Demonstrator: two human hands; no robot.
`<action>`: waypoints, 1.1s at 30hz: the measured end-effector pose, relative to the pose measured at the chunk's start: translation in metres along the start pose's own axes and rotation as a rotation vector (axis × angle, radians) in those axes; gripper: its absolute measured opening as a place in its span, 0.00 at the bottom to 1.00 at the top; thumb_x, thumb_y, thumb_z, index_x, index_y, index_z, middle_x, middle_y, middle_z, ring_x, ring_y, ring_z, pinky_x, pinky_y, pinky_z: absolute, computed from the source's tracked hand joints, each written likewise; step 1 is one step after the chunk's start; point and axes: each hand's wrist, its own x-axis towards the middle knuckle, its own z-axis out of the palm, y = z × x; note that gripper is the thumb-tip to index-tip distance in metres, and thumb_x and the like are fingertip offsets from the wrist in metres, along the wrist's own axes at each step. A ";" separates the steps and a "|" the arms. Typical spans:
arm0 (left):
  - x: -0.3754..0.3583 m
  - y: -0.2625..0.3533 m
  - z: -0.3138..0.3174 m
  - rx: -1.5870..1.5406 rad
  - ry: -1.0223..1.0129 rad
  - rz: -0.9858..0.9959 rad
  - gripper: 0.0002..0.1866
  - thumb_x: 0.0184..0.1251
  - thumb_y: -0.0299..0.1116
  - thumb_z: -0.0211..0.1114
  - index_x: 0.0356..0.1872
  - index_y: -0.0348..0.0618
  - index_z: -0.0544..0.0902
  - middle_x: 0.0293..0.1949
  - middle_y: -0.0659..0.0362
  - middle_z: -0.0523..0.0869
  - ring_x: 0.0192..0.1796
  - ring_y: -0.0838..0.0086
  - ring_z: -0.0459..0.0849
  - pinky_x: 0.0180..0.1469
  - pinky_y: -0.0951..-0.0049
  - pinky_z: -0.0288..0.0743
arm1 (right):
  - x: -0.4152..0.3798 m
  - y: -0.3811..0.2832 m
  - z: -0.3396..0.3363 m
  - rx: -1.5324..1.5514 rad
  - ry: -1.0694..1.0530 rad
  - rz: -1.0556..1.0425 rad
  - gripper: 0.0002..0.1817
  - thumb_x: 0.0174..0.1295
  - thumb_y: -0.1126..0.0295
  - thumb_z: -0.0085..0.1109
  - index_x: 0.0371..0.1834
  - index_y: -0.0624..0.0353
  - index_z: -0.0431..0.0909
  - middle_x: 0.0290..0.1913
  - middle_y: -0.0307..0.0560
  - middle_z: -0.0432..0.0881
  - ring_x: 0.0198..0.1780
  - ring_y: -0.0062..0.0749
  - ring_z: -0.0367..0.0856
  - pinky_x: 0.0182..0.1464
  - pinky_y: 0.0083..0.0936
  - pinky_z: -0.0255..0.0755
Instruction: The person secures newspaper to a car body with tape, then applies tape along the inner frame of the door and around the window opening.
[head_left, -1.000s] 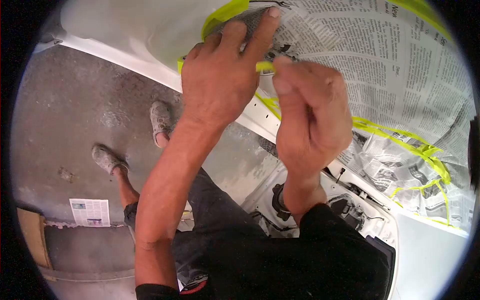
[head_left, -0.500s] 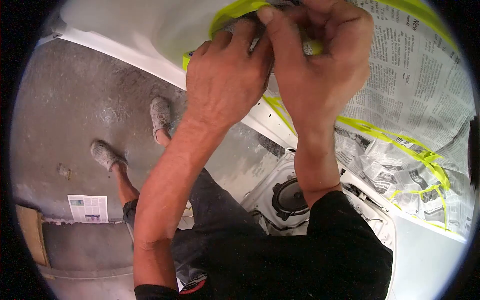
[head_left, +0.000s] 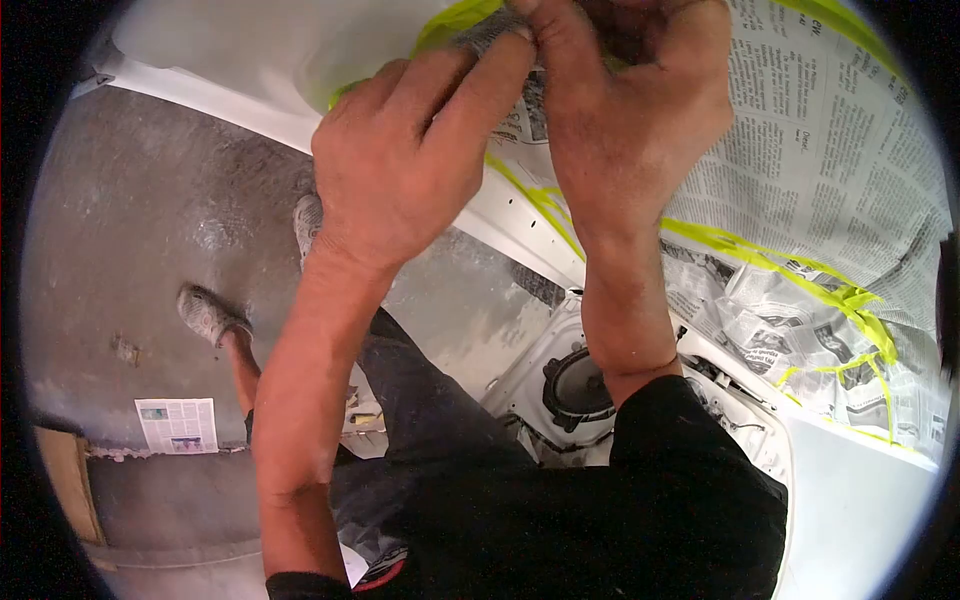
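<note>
Yellow-green masking tape (head_left: 455,22) runs along the edge of newspaper (head_left: 800,150) that covers part of a white car body. My left hand (head_left: 405,165) is closed, palm down, over the panel. A bit of yellow-green from a tape roll (head_left: 337,95) shows past its far knuckles, the rest hidden beneath the hand. Its index fingertip reaches the thumb of my right hand (head_left: 640,115). That hand is bent into a pinch at the newspaper's edge, partly cut off by the top of the view. What its fingers grip is hidden.
Below my right forearm is an opened door with a round speaker (head_left: 582,388) and wiring. More tape (head_left: 740,243) and crumpled newspaper (head_left: 810,330) line the body. Another person's shoe (head_left: 208,315) and leg are on the grey floor (head_left: 150,230), near a newspaper sheet (head_left: 178,425).
My left hand has shifted left, away from the right one, and its index finger has straightened. My right hand has moved slightly up and left. The tape roll shows less.
</note>
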 end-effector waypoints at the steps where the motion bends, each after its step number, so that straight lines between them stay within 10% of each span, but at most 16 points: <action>1: 0.002 -0.003 0.000 0.006 0.004 0.022 0.23 0.62 0.26 0.71 0.60 0.52 0.87 0.41 0.55 0.90 0.38 0.60 0.90 0.41 0.62 0.85 | -0.001 0.003 0.000 0.045 -0.001 -0.006 0.14 0.63 0.80 0.70 0.46 0.67 0.74 0.37 0.51 0.85 0.36 0.30 0.89 0.41 0.28 0.84; 6: 0.015 -0.002 0.011 0.171 0.080 0.140 0.36 0.58 0.23 0.67 0.73 0.41 0.76 0.35 0.54 0.87 0.25 0.68 0.82 0.27 0.69 0.78 | -0.002 0.001 -0.006 0.110 -0.033 -0.032 0.12 0.66 0.82 0.65 0.49 0.68 0.74 0.40 0.54 0.86 0.40 0.34 0.90 0.44 0.28 0.84; 13: 0.012 0.012 -0.003 0.309 -0.299 -0.014 0.37 0.62 0.25 0.64 0.77 0.47 0.72 0.31 0.55 0.83 0.25 0.64 0.82 0.30 0.63 0.81 | -0.013 0.000 -0.015 0.099 -0.040 -0.037 0.12 0.67 0.83 0.63 0.51 0.69 0.75 0.41 0.55 0.86 0.41 0.33 0.89 0.44 0.27 0.83; 33: 0.015 0.021 0.006 0.393 -0.498 -0.170 0.42 0.68 0.26 0.63 0.83 0.42 0.57 0.31 0.48 0.86 0.25 0.57 0.86 0.28 0.58 0.82 | -0.011 0.027 -0.015 0.007 0.195 -0.006 0.12 0.64 0.82 0.69 0.49 0.68 0.80 0.38 0.50 0.87 0.37 0.26 0.87 0.41 0.20 0.81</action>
